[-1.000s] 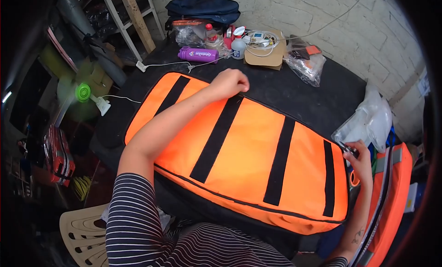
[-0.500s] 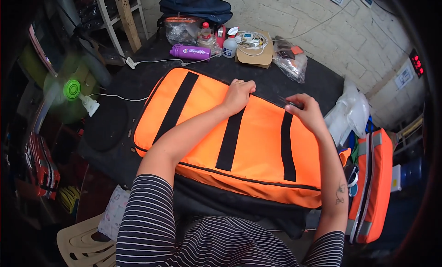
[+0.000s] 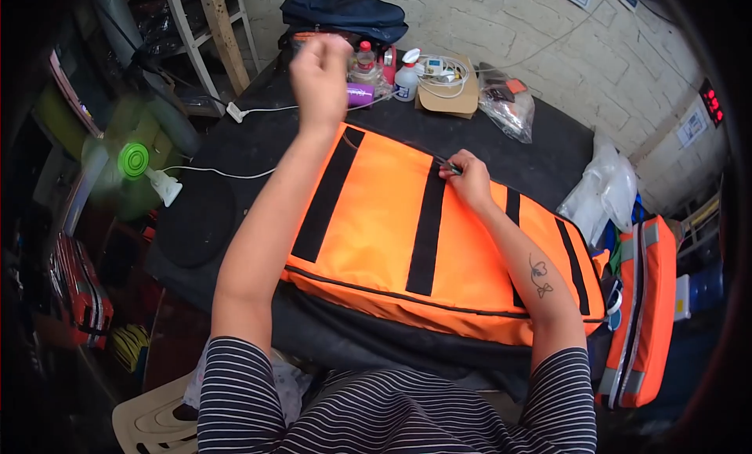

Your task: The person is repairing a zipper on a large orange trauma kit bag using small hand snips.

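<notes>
A large bright orange bag (image 3: 384, 219) with black strips across its top lies on the dark table. At its far edge, near a middle strip, my right hand (image 3: 468, 180) is closed around small thread snips (image 3: 447, 166), their pointed end facing left. My left hand (image 3: 319, 84) is raised above the bag's far left part, fingers curled together and blurred by motion. Whatever its fingers may hold cannot be made out. Its forearm covers the bag's left end.
Behind the bag stand a purple bottle (image 3: 360, 94), a spray bottle (image 3: 406, 76), a cardboard piece with coiled white cable (image 3: 448, 97) and a plastic bag (image 3: 507, 105). A green fan (image 3: 133, 161) is at left. Another orange bag (image 3: 647, 313) stands at right.
My left hand has lifted off the bag's far edge, up and to the left. The right hand has moved left with the snips. The bag has shifted right, showing another black strip.
</notes>
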Motion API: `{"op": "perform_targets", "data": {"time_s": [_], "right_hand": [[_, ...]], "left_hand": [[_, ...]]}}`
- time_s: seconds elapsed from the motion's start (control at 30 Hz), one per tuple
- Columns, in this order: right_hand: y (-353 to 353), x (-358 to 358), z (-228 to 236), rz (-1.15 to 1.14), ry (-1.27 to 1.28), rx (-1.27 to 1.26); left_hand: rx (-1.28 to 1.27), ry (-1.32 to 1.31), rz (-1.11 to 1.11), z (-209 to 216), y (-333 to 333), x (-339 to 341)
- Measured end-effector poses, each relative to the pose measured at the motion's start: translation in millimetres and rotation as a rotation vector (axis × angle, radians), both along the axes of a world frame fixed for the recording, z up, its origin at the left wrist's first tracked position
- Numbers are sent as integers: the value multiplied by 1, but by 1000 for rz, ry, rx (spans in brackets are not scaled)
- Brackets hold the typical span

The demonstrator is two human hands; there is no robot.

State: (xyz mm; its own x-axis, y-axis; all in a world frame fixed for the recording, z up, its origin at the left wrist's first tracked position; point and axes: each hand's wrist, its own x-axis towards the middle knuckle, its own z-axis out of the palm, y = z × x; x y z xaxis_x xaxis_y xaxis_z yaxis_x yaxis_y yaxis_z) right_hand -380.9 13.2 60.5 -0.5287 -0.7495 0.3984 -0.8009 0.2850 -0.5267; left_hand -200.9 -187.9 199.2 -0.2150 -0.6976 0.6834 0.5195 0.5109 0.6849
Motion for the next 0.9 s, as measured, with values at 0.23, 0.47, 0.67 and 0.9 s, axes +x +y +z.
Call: {"op": "perform_targets", "data": {"time_s": [0.23,0.47,0.67,0.9], "right_hand": [[-28,-10,13,95,-377,-174],[-28,7,1,-77,-32,-16],[-43,1,4,98,-119,-160],[-51,7,-5,-11,214,-69]], "left_hand": [[-350,-897,-50,-102,11,-44],[-597,-776,94,-139,24,-58],[-21,-683,-86,-127,14,-60],[243,-115,-8,-80,-27,-40]]}}
